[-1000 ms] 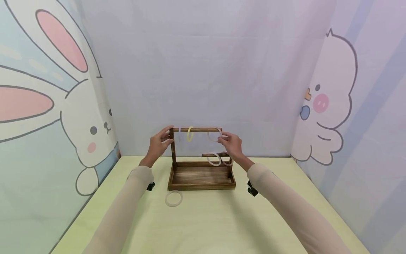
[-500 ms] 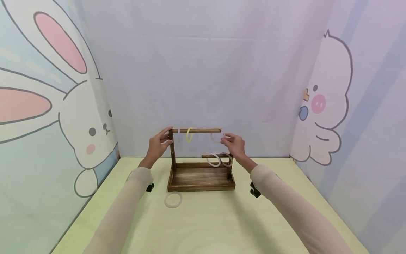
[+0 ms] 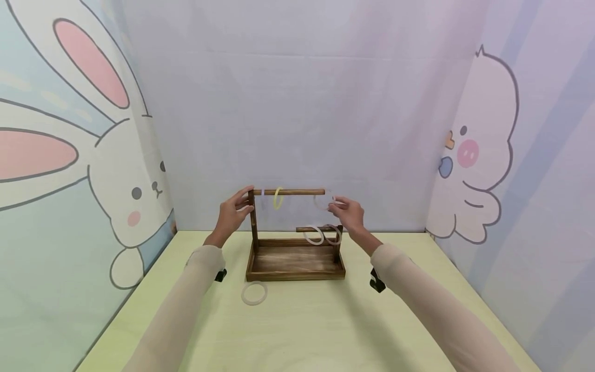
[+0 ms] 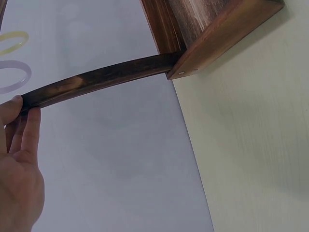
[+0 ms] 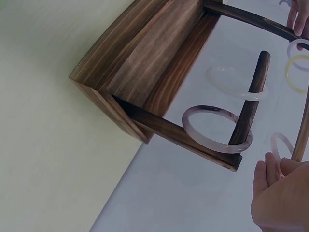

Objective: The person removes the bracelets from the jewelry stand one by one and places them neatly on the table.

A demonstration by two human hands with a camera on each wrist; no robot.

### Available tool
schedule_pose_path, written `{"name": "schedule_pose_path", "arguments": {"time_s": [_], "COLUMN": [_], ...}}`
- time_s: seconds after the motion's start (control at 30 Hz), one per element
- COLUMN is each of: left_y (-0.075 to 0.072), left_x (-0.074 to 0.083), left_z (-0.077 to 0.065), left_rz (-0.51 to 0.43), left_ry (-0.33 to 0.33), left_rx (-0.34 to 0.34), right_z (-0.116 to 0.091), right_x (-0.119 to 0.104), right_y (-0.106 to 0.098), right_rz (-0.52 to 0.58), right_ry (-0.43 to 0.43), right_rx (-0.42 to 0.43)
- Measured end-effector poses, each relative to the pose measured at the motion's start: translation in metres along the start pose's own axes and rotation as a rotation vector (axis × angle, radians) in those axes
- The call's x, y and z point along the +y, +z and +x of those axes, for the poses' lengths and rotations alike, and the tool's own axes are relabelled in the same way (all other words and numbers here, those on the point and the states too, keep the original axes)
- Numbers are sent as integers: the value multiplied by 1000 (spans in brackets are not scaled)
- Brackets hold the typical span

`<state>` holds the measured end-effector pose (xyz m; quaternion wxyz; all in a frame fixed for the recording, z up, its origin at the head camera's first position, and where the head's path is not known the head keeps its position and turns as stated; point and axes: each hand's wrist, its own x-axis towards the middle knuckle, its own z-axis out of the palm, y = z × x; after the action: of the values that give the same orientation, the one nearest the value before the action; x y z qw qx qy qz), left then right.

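Observation:
A brown wooden bangle stand [image 3: 295,277] has a tray base and two bars. My left hand [image 3: 231,213] grips the top of its tall left post [image 4: 96,79], fingers on one side and thumb on the other. At the free right end of the upper bar [image 3: 302,191], my right hand [image 3: 348,213] pinches a pale translucent bangle [image 5: 281,145]; I cannot tell whether it still encircles the bar's tip. A lavender bangle [image 4: 14,77] and a yellow bangle [image 3: 278,198] hang on the upper bar. The lower bar [image 5: 251,96] carries a whitish bangle [image 3: 313,235] and a grey-mottled bangle [image 5: 217,128].
Another pale bangle [image 3: 254,293] lies flat on the light table [image 3: 297,330], before the stand's front left corner. A plain curtain [image 3: 297,103] rises behind the stand, with cartoon-printed curtains at both sides.
My right hand has drawn the pale bangle rightward along the upper bar to its free end. The left hand keeps its grip on the post, and the other bangles stay put.

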<state>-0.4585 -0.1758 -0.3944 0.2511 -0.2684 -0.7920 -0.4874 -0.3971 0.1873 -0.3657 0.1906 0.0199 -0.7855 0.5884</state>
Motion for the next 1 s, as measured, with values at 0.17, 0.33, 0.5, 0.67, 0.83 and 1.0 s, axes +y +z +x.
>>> {"name": "schedule_pose_path", "arguments": {"time_s": [0.17, 0.33, 0.5, 0.67, 0.83, 1.0], "left_y": [1, 0, 0, 0, 0, 0], "left_x": [2, 3, 4, 4, 3, 3], "left_z": [0, -1, -2, -1, 0, 0], "left_rz": [1, 6, 14, -7, -3, 10], "left_ry": [-7, -12, -4, 7, -5, -5], "left_rx": [-5, -1, 2, 10, 15, 17], "right_z": [2, 3, 0, -3, -8, -15], "right_x": [5, 9, 9, 10, 9, 9], "right_y": [-2, -3, -5, -6, -6, -4], "right_rz": [23, 43, 48, 59, 70, 73], "right_ry": [13, 38, 60, 75, 84, 91], "right_rx": [10, 13, 8, -9, -34, -61]}}
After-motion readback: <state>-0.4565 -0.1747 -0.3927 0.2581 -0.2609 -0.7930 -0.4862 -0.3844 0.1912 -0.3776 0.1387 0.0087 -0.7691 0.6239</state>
